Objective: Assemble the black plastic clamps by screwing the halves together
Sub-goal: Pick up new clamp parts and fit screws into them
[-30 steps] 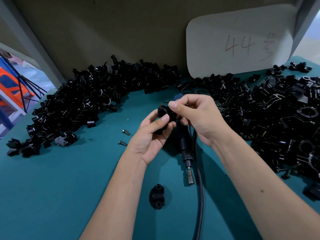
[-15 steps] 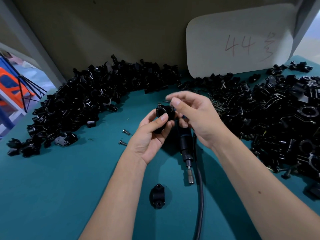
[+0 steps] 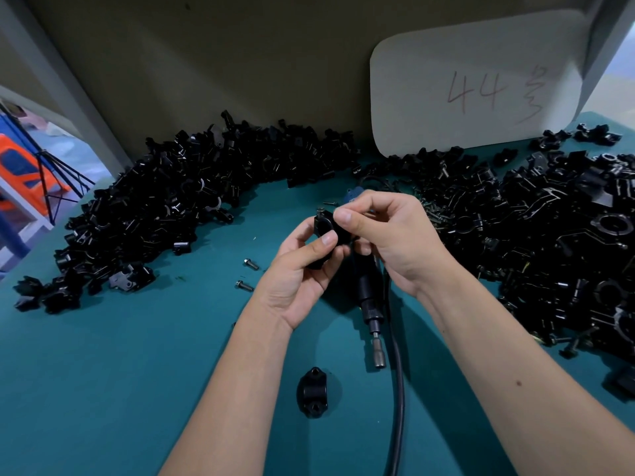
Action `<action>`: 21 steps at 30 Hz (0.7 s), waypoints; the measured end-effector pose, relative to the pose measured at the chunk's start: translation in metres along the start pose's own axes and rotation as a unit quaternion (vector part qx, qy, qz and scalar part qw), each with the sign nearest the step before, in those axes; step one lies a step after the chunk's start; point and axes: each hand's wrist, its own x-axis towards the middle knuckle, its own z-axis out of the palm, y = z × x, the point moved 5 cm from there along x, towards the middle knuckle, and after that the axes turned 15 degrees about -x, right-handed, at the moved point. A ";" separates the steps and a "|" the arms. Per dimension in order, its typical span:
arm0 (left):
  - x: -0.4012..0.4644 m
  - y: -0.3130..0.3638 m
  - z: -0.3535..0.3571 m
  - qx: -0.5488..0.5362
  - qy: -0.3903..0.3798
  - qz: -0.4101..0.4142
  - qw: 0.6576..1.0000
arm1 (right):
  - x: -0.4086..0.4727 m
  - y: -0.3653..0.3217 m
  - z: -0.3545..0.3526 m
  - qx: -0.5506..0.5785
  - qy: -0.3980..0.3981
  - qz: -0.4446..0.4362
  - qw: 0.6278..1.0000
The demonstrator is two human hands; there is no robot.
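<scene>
My left hand grips a black plastic clamp above the middle of the teal table, thumb on its near face. My right hand has thumb and forefinger pinched at the clamp's top right corner; whatever it pinches is too small to make out. A screw head shows at the clamp's top left. A loose clamp half lies on the table between my forearms. Two loose screws lie left of my left hand. A powered screwdriver lies on the table under my hands, bit toward me.
Large heaps of black clamp parts cover the back left and the right side of the table. A white card marked 44 leans on the back wall. The screwdriver's black cable runs toward me.
My right hand's fingers opened briefly, then closed back into a pinch at the clamp's top corner. My left hand has held the clamp nearly still.
</scene>
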 end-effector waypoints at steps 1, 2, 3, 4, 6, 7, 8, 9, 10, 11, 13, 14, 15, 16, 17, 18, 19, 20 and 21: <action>0.000 0.000 0.001 0.002 -0.004 0.004 1.000 | 0.000 0.000 0.001 0.005 0.008 0.010 1.000; 0.000 0.000 0.002 0.007 -0.008 0.010 1.000 | 0.000 0.001 0.001 0.010 0.015 0.018 1.000; 0.000 0.001 0.002 0.016 -0.012 0.018 1.000 | 0.000 0.002 0.002 0.016 0.021 0.025 0.999; 0.001 0.001 0.003 0.028 -0.016 0.028 0.999 | 0.000 0.002 0.003 0.022 0.028 0.030 0.999; 0.001 0.001 0.003 0.052 -0.016 0.049 0.997 | 0.000 0.003 0.004 0.031 0.042 0.037 0.998; 0.001 0.002 0.003 0.062 -0.012 0.059 0.996 | 0.000 0.003 0.005 0.033 0.048 0.044 0.997; 0.001 0.002 0.003 0.071 -0.007 0.068 0.995 | 0.000 0.004 0.005 0.033 0.052 0.050 0.997; 0.001 0.002 0.003 0.078 -0.004 0.076 0.994 | 0.000 0.004 0.004 0.033 0.056 0.054 0.996; 0.001 0.002 0.003 0.085 -0.004 0.084 0.993 | 0.001 0.005 0.004 0.031 0.061 0.057 0.996; 0.001 0.002 0.002 0.094 -0.004 0.093 0.991 | 0.001 0.004 0.004 0.029 0.067 0.061 0.995; 0.001 0.004 0.002 0.115 0.001 0.116 0.986 | 0.002 0.006 0.004 0.028 0.079 0.074 0.994; 0.002 0.005 0.001 0.126 0.006 0.130 0.984 | 0.002 0.008 0.004 0.028 0.085 0.081 0.993; 0.002 0.006 0.001 0.136 0.008 0.143 0.980 | 0.002 0.009 0.004 0.024 0.092 0.090 0.991; 0.002 0.007 0.001 0.148 0.009 0.154 0.977 | 0.002 0.010 0.003 0.011 0.100 0.091 0.991; 0.003 0.008 0.001 0.161 0.010 0.163 0.973 | 0.003 0.009 0.001 -0.018 0.110 0.078 0.991; 0.003 0.008 0.001 0.174 0.013 0.170 0.970 | 0.003 0.007 -0.002 -0.060 0.116 0.050 0.990; 0.004 0.008 0.000 0.186 0.017 0.176 0.966 | 0.004 0.003 -0.004 -0.101 0.112 0.012 0.989; 0.004 0.008 0.000 0.199 0.020 0.180 0.963 | 0.005 -0.002 -0.004 -0.138 0.097 -0.027 0.985; 0.005 0.008 0.000 0.212 0.022 0.181 0.960 | 0.005 -0.005 -0.004 -0.171 0.078 -0.060 0.980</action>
